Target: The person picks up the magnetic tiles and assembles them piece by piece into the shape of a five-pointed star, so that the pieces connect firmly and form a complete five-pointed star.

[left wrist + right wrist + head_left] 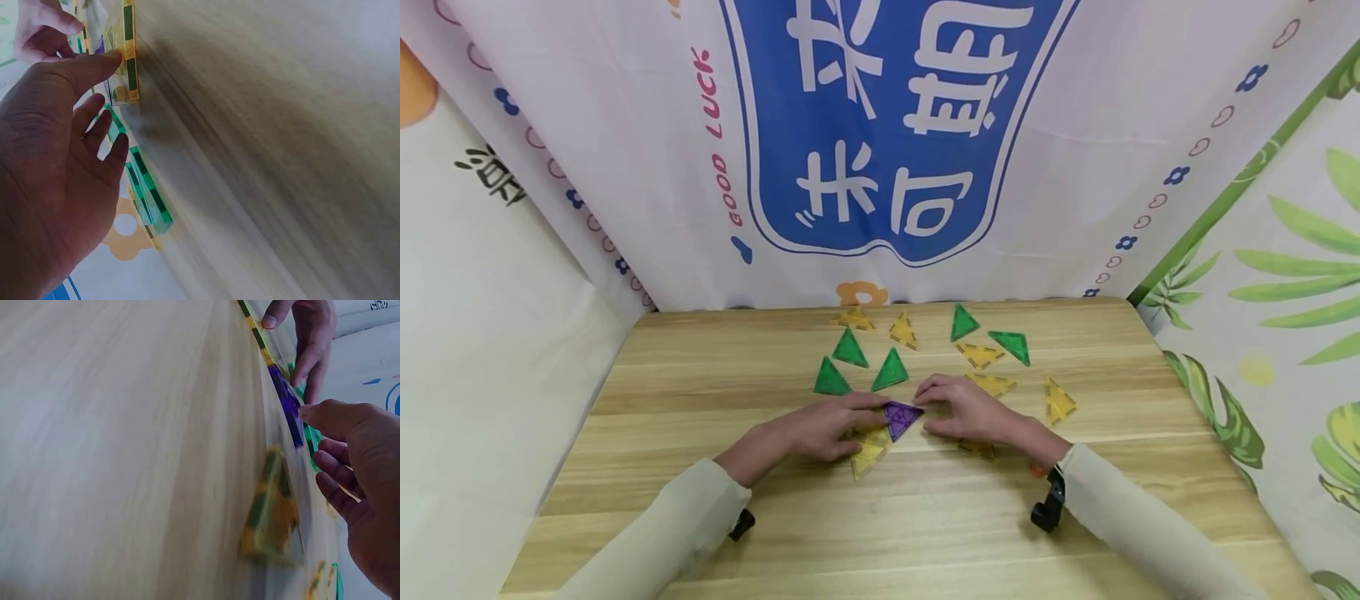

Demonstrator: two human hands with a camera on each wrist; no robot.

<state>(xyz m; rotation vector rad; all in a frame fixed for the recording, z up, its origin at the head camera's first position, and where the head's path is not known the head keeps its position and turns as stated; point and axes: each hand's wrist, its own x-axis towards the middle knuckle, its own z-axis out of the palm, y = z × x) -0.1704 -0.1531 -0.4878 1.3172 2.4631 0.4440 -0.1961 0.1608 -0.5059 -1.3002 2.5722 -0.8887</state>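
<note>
A purple triangular tile (901, 419) lies flat between the two hands, its left side against yellow triangular tiles (871, 457). My left hand (827, 427) reaches over these yellow tiles, fingers extended toward the purple tile's upper left corner. In the left wrist view, the left thumb rests at a yellow tile's edge (129, 56), and the other fingers are loosely bent. My right hand (970, 410) is at the purple tile's right tip, its fingers loosely spread. The right wrist view has the right thumb touching the purple tile (286, 403); the other fingers hang relaxed.
Green triangles (891, 370) and yellow triangles (903, 331) lie scattered behind the hands on the wooden table (700, 358). More yellow tiles (1060, 402) are around the right forearm, one partly under it. A printed cloth (880, 275) hangs at the table's back edge.
</note>
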